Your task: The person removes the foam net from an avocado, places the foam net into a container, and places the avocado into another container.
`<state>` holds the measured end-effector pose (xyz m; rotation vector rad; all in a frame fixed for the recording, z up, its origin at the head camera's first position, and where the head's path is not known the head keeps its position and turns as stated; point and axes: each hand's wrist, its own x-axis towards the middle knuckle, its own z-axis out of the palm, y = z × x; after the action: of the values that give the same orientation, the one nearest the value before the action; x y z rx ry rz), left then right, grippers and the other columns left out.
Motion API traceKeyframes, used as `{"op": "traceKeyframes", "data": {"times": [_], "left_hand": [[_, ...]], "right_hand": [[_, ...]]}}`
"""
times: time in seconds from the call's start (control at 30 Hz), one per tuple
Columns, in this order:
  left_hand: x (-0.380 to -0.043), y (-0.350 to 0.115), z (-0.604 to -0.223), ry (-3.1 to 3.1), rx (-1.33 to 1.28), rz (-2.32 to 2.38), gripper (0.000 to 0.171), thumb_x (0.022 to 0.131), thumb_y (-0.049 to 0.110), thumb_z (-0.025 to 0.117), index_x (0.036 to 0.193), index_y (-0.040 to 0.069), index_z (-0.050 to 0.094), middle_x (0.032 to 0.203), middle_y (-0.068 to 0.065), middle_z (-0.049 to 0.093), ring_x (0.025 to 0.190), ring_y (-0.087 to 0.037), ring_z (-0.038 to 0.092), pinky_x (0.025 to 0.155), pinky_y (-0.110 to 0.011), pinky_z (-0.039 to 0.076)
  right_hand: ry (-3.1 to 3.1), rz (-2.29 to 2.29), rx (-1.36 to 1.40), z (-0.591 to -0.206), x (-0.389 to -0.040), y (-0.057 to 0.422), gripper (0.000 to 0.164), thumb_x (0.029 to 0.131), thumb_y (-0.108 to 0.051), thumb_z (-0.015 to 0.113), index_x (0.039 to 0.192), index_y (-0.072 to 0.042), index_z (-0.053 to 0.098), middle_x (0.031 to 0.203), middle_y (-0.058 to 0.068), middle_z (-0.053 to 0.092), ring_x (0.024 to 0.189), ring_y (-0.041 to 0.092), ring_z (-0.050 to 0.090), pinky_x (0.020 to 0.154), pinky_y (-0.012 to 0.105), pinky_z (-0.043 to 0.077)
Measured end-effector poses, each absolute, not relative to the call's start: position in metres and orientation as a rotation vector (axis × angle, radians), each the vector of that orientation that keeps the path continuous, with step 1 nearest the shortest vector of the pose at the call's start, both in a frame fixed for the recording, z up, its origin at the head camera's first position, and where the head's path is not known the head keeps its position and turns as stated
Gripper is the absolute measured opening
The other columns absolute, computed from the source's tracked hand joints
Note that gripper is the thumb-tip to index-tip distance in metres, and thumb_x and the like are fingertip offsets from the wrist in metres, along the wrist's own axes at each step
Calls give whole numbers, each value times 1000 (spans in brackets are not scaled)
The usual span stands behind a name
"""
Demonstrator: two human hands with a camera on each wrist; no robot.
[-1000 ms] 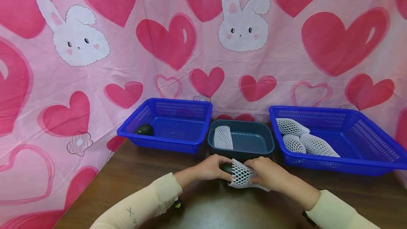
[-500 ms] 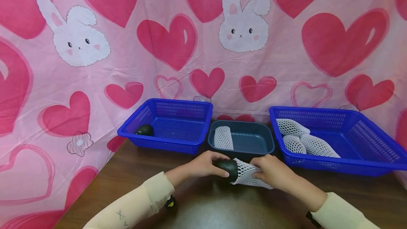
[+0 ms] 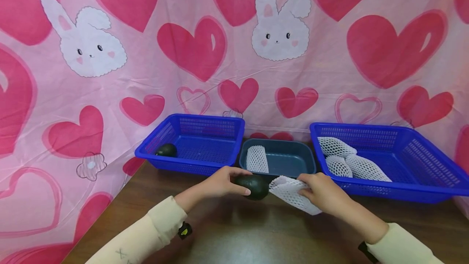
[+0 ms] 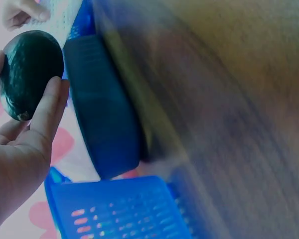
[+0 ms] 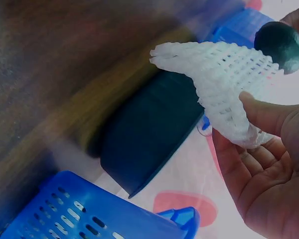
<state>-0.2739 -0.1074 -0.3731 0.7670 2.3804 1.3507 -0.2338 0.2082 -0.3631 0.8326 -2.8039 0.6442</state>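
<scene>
My left hand (image 3: 223,183) grips a dark green avocado (image 3: 253,186) by its left end, above the table in front of the dark tray. In the left wrist view the avocado (image 4: 32,72) sits bare between thumb and fingers. Just to its right, my right hand (image 3: 322,190) pinches a white foam net sleeve (image 3: 293,194) between thumb and fingers. The sleeve's left edge lies close to the avocado's right end. Seen from the right wrist, the foam net sleeve (image 5: 224,84) hangs flattened and has no fruit inside.
Behind the hands stands a dark teal tray (image 3: 293,172) holding another foam net sleeve (image 3: 257,159). The left blue basket (image 3: 205,168) holds one avocado (image 3: 166,150). In the right blue basket (image 3: 410,192) lie several net-wrapped pieces (image 3: 366,167). A heart-patterned cloth hangs behind.
The avocado has come out of the foam net sleeve, and the left hand has drawn it leftward. The right hand has moved slightly right with the sleeve.
</scene>
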Motion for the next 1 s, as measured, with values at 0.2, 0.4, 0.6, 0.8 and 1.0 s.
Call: {"op": "traceKeyframes", "data": {"times": [0.2, 0.4, 0.6, 0.8, 1.0], "left_hand": [[-274, -118, -365, 2383, 789, 1347, 47, 81, 26, 80, 125, 16, 66, 107, 4, 68, 93, -18, 61, 80, -35, 51], [-272, -124, -365, 2385, 759, 1338, 46, 81, 26, 80, 124, 15, 66, 104, 2, 68, 90, -19, 61, 78, -35, 52], [-271, -125, -365, 2382, 754, 1342, 46, 81, 25, 80, 124, 14, 66, 103, 2, 68, 90, -19, 61, 77, -35, 52], [-272, -127, -367, 2386, 759, 1328, 47, 81, 27, 80, 124, 15, 66, 104, 2, 67, 91, -19, 60, 77, -35, 51], [-273, -128, -368, 2386, 754, 1330, 47, 81, 27, 80, 124, 15, 66, 104, 1, 67, 91, -20, 60, 77, -35, 51]], "right_hand": [[-2768, 737, 751, -353, -234, 209, 17, 83, -5, 75, 98, -7, 67, 77, -6, 62, 63, 8, 50, 56, 28, 46], [-2699, 878, 654, -345, -243, 206, 14, 86, -5, 73, 90, -6, 59, 62, -4, 41, 55, 11, 40, 49, 26, 35], [-2664, 1000, 566, -339, -258, 196, 14, 88, -9, 71, 91, -2, 59, 63, 0, 44, 57, 15, 43, 51, 28, 36], [-2678, 1232, 394, -341, -277, 185, 30, 92, -10, 65, 114, 10, 58, 91, 17, 67, 75, 23, 64, 65, 38, 54], [-2669, 1530, 224, -346, -298, 175, 33, 98, -11, 57, 120, 12, 53, 105, 24, 65, 82, 24, 65, 70, 37, 55]]}}
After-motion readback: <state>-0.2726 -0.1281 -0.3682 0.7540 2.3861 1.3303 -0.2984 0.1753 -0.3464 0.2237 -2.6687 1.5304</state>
